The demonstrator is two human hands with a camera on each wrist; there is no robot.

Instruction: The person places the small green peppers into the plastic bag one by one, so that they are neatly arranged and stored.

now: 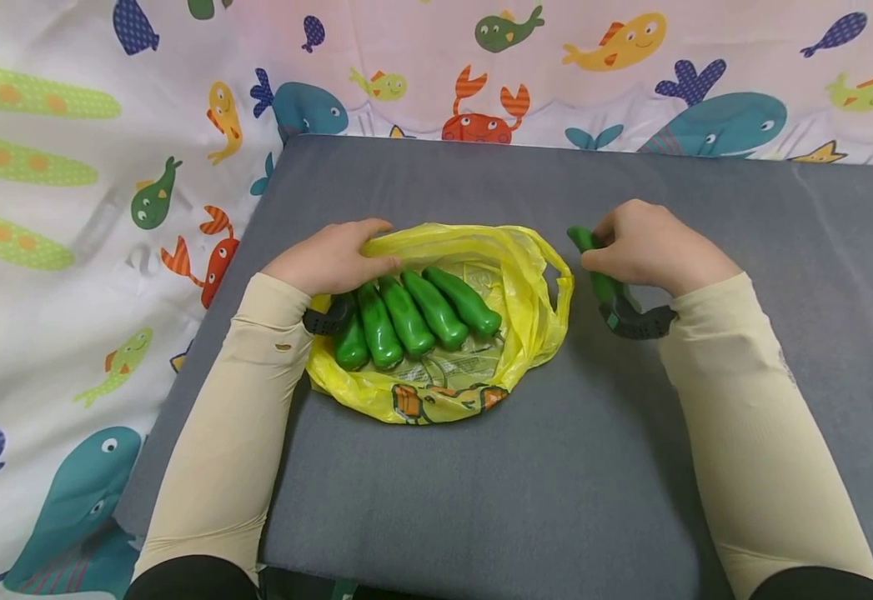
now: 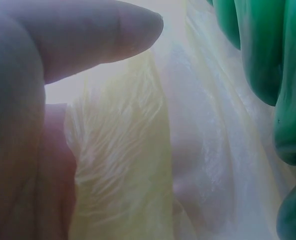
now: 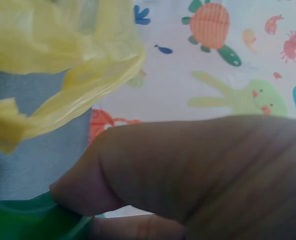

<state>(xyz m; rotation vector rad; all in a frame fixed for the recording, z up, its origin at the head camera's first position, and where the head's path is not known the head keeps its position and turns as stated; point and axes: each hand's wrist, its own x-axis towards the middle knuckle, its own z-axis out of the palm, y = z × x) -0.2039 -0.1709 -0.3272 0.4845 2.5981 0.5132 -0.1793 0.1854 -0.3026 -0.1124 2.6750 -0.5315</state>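
A yellow plastic bag [image 1: 529,283] lies open-mouthed on the grey surface, several glossy green peppers [image 1: 406,317] side by side inside it. My left hand [image 1: 334,257] holds the bag's left rim, thumb over the inner side and the other fingers outside. In the left wrist view the thumb [image 2: 103,32] lies beside the crinkled bag film [image 2: 123,150], the peppers to the right. Right of the bag, my right hand [image 1: 649,246] pinches one long green pepper [image 1: 584,239] between thumb and fingers. The right wrist view shows only part of that pepper [image 3: 28,220], under the thumb.
A grey cloth-covered table [image 1: 436,500] carries everything. Behind and to the left hangs a white curtain [image 1: 106,317] printed with sea animals. The bag's loop handle [image 1: 559,283] sticks out toward my right hand. Dark cameras [image 1: 634,321] are strapped at both wrists.
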